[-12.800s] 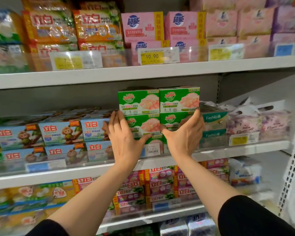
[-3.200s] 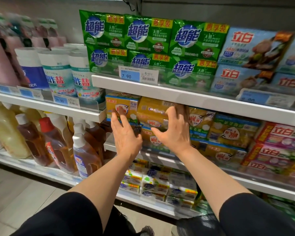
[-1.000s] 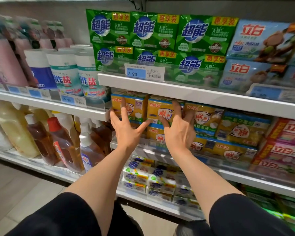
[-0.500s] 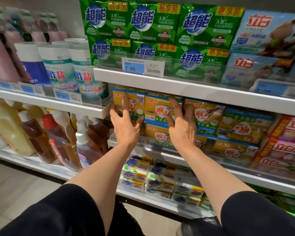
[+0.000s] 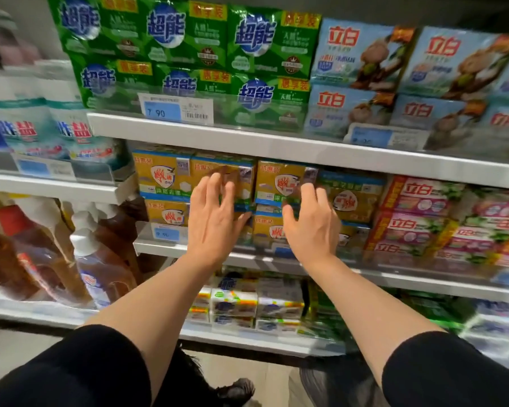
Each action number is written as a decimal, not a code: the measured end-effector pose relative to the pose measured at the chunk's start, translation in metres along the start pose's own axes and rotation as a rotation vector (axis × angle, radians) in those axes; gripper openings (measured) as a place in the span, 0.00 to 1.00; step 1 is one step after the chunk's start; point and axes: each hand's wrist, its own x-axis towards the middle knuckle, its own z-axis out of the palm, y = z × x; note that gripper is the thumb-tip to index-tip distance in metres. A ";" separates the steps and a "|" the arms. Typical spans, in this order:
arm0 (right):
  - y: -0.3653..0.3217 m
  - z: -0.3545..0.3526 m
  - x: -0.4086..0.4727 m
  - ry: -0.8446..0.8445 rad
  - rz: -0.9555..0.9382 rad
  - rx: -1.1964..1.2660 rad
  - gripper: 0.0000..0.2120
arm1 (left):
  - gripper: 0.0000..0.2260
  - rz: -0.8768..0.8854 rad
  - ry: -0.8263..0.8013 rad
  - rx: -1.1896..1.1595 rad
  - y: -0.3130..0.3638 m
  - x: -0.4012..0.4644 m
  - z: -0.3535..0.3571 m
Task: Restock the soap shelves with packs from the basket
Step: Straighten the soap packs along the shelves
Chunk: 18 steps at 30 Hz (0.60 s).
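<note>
Yellow soap packs (image 5: 279,183) are sitting stacked on the middle shelf (image 5: 306,154). Left hand (image 5: 215,218) and right hand (image 5: 312,227) are reaching against them, fingers spread and loosely bent, gripping nothing.

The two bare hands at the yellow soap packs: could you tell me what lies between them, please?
Head view: between the left hand and right hand, a stack of yellow rectangular soap packs shows.

Yellow soap packs (image 5: 165,179) on middle shelf (image 5: 159,246)
</note>
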 end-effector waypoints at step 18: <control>0.020 -0.007 -0.002 -0.086 0.387 -0.026 0.25 | 0.43 0.099 -0.046 0.104 0.056 0.037 0.028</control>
